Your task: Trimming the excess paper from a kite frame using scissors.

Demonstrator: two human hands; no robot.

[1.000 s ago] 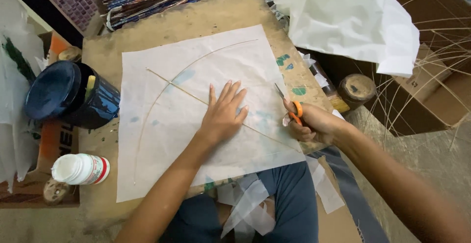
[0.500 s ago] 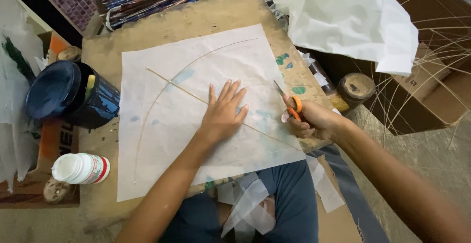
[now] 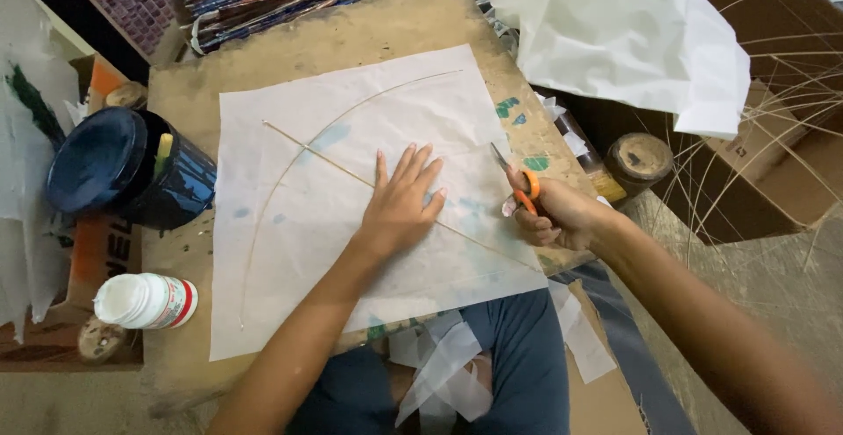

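A white sheet of thin paper (image 3: pixel 351 233) lies flat on a worn wooden board (image 3: pixel 386 27). Thin bamboo sticks (image 3: pixel 307 150), one straight and one bowed, lie on the paper. My left hand (image 3: pixel 402 204) presses flat on the sheet near its middle, fingers spread, over the straight stick. My right hand (image 3: pixel 562 215) grips orange-handled scissors (image 3: pixel 518 185) at the paper's right edge, blades pointing away from me.
A dark blue pot (image 3: pixel 123 172) and a white glue bottle (image 3: pixel 145 301) stand at the left. Crumpled white paper (image 3: pixel 615 31) and a cardboard box (image 3: pixel 773 163) with thin sticks sit at the right. Paper scraps (image 3: pixel 439 369) lie on my lap.
The scissors have edged along the paper's right side away from me. My left hand stays pressed on the sheet.
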